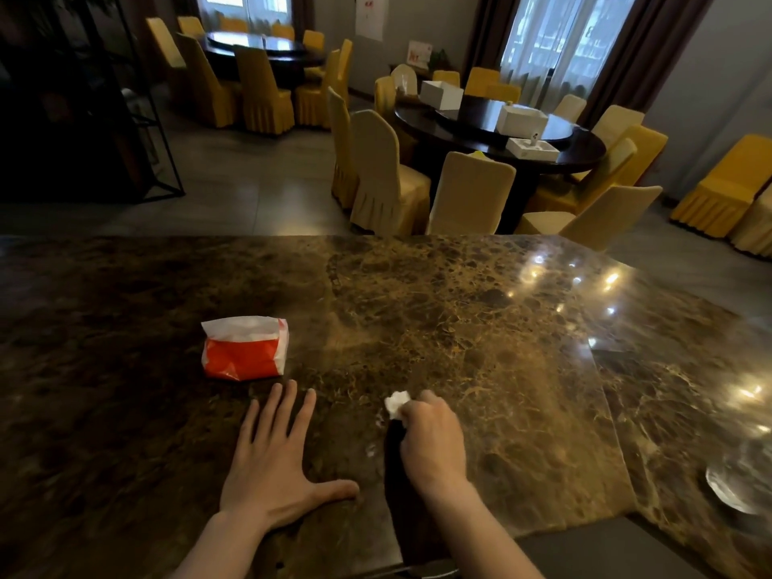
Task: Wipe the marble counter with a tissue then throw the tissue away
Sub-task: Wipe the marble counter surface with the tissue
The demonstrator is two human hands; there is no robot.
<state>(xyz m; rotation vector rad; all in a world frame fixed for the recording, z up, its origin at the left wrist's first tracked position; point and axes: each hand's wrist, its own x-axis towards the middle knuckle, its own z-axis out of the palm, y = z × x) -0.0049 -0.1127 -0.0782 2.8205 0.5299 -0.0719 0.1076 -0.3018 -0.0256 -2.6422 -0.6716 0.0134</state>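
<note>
my right hand (432, 438) is curled into a loose fist around the tissue (397, 404), fingers closed on it, a white wad poking out past my knuckles and pressed to the marble counter (480, 319). taking the red and white tissue pack (244, 348) as my marker, the tissue sits to the right of it and a little nearer to me, apart from it. my left hand (273, 457) lies flat on the stone just on my side of the pack, fingers spread wide, holding nothing, steadying me.

the tissue is light and soft, with no stiffness of its own, so i judge it will only wipe where my fingers push it down. it looks bunched small; if it drags on a damp patch it may tear or shed bits. best to keep it balled under the fingertips, gripped around the bulk, not by a loose corner. the polished marble looks slick, so the wad should glide easily. no bin shows from here.
</note>
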